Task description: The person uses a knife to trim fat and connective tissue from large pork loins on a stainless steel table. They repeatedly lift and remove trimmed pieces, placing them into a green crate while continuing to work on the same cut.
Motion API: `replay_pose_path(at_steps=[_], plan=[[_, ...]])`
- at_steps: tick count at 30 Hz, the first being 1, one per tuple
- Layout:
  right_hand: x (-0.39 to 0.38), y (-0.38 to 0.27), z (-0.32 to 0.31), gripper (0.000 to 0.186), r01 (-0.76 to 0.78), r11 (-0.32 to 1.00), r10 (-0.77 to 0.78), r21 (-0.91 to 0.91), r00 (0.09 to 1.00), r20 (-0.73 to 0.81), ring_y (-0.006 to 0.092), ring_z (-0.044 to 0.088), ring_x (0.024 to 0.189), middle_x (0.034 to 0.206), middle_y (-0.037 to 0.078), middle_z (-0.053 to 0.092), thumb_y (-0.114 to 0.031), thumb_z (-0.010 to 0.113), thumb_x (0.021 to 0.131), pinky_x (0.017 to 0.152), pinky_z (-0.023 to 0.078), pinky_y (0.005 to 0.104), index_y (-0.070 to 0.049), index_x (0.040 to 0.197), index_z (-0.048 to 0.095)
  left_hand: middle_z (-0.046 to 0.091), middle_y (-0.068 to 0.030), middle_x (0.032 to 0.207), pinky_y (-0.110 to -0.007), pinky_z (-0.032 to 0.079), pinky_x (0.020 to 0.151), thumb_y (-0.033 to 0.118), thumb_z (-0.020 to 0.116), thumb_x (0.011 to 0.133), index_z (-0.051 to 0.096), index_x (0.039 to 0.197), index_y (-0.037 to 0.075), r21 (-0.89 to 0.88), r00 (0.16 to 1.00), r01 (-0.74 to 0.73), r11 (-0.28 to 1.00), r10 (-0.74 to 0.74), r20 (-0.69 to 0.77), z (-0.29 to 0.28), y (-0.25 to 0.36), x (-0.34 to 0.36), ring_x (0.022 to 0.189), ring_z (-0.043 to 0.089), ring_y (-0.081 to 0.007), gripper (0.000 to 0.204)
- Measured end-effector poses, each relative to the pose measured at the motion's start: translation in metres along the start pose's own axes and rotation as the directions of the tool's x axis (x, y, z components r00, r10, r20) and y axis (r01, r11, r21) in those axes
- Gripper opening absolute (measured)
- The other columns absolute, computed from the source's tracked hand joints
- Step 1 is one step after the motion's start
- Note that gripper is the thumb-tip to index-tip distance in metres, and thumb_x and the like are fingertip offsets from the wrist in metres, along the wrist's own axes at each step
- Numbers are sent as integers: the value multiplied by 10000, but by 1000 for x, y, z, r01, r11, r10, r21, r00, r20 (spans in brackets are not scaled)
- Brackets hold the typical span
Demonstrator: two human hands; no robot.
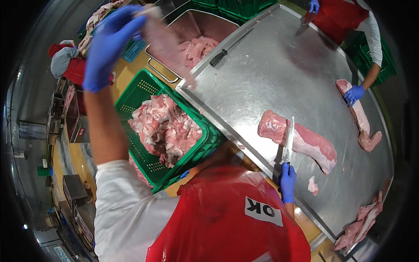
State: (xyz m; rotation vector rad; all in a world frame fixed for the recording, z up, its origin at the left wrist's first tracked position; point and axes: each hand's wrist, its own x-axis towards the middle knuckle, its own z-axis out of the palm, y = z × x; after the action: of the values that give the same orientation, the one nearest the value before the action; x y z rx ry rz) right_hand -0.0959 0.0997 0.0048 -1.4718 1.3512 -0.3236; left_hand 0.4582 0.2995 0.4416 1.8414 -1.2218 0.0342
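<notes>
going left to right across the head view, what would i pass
Left hand, meat trimmings in the green crate, black-handled tool, right hand with a knife, small meat scrap, co-worker's hand on a long meat strip.

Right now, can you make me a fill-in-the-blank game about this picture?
1. The person's right hand holds a ____.
2. The left hand wears a glove coloured ____.
3. The crate of meat scraps beside the table is coloured ____.
4. The person's apron is coloured ____.

Missing words: knife; blue; green; red.

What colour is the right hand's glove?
The right hand wears a blue glove, clearest in the head view.
</notes>
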Motion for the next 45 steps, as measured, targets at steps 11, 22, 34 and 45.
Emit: replay_pose_path(at_steps=[11, 22, 34, 45], plan=[[-3, -26, 4, 390, 200, 976, -193, -87, 978, 82, 282, 685, 771, 866, 183, 712, -405, 645, 1054, 764, 549, 408, -37, 1183, 672, 745, -113, 971, -351, 556, 831, 84, 694, 968, 714, 1092, -31, 519, 835, 496, 696, -547, -65, -110, -149, -258, 872, 661, -148, 171], [42, 16, -80, 404, 82, 981, -116, -178, 976, -185, 216, 588, 679, 747, 141, 642, -426, 656, 1034, 683, 497, 414, -24, 1021, 695, 747, -153, 1110, -345, 568, 877, 84, 715, 986, 709, 1225, -17, 170, 951, 273, 947, -292, 103, 220, -71, -213, 978, 731, -236, 260], [66, 56, -171, 511, -108, 963, 19, -248, 941, -337, 396, 697, 761, 838, 220, 730, -505, 655, 1001, 731, 523, 472, -2, 951, 729, 714, -193, 1186, -484, 545, 959, 218, 722, 962, 711, 1234, 46, 132, 753, -49, 990, -51, 656, 415, -2, -212, 1093, 662, -409, 322], [94, 22, -177, 514, -51, 949, -28, -312, 969, -244, 471, 723, 941, 954, 257, 750, -546, 608, 991, 832, 556, 525, -53, 1061, 735, 572, -239, 1487, -478, 462, 1149, 194, 742, 953, 605, 1406, 15, 135, 788, -139, 981, 27, 615, 484, -9, -221, 1347, 554, -434, 506]])
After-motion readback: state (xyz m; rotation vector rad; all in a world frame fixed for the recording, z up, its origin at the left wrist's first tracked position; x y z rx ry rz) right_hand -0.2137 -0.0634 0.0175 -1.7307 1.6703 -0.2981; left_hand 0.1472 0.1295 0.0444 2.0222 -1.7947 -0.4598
